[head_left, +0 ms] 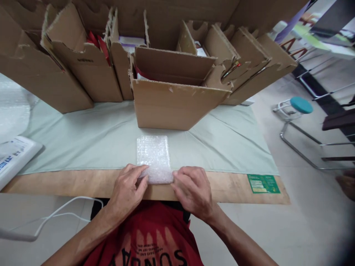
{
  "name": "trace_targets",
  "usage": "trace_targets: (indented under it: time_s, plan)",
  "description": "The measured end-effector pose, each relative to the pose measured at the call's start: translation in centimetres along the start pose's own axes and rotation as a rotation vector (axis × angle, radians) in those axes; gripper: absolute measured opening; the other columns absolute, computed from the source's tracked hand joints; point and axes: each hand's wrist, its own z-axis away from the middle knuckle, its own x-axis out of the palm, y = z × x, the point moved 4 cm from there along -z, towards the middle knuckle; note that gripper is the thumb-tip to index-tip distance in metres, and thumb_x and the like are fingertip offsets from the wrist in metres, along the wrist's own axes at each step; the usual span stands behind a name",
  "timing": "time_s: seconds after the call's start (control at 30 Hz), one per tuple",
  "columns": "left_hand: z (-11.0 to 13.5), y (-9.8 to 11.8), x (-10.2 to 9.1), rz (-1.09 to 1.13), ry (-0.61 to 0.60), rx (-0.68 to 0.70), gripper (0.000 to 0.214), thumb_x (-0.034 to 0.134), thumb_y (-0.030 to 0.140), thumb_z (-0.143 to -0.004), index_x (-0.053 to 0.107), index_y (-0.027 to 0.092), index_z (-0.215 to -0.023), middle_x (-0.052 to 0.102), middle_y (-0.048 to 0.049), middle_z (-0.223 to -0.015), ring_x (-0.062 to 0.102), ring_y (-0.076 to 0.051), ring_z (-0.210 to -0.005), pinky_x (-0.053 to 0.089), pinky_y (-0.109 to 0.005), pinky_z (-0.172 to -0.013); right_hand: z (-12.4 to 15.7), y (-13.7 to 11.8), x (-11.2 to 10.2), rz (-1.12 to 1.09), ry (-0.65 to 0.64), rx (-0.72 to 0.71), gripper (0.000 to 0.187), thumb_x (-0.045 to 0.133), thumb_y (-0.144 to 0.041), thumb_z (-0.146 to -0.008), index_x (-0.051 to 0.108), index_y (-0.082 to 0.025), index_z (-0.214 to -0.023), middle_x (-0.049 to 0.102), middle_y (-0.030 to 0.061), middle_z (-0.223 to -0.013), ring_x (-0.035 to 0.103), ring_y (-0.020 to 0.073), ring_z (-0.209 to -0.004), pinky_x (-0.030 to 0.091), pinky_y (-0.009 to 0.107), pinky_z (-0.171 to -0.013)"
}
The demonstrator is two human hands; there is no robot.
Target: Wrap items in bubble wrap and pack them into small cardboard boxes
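"Red shirt (151, 236) with dark lettering is nearest the camera. And past it?"

"Bubble-wrap piece (153, 151), flat, its far part on the pale green cloth (83, 129) and its near edge over the bare wooden strip (227, 187), just short of the table's front edge."

"How are the person's hands set?"

"Left hand (129, 184) has thumb and fingertips on the near left corner; whether they pinch or only press, one cannot tell. Right hand (192, 190) has its fingers curled in, gripping the near right corner."

"How much room ahead?"

"A short band of cloth, then the front wall of a cardboard box (172, 105), which stands out nearer than the row of cardboard holders (85, 70) behind it."

"And sideways?"

"More generous. To the left, wrinkled cloth stretches as far as a white packet (19, 157) at the table's left side, with a larger mass of bubble wrap (12, 107) behind. To the right, cloth runs to its slanting side edge; a green card (263, 184) lies on the wood near the right end, well apart from the right hand."

"Beyond that?"

"Pale floor (277, 229), and a stool (301, 105) with a teal seat."
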Motion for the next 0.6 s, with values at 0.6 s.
trace_targets:
  time_s: [0.6]
  plan:
    - [-0.1,0.5,-1.1,-0.077,-0.112,0.31,0.023,0.06,0.012,-0.095,0.062,0.017,-0.117,0.073,-0.008,-0.104,0.065,-0.022,-0.099,0.052,-0.04,-0.09,-2.6,1.2,2.4,-0.24,-0.329,-0.015,0.02,0.051,-0.021,-0.105,0.065,-0.021,-0.119,0.077,0.0045,-0.105,0.069,0.0189,-0.097,0.05,0.039,-0.091]
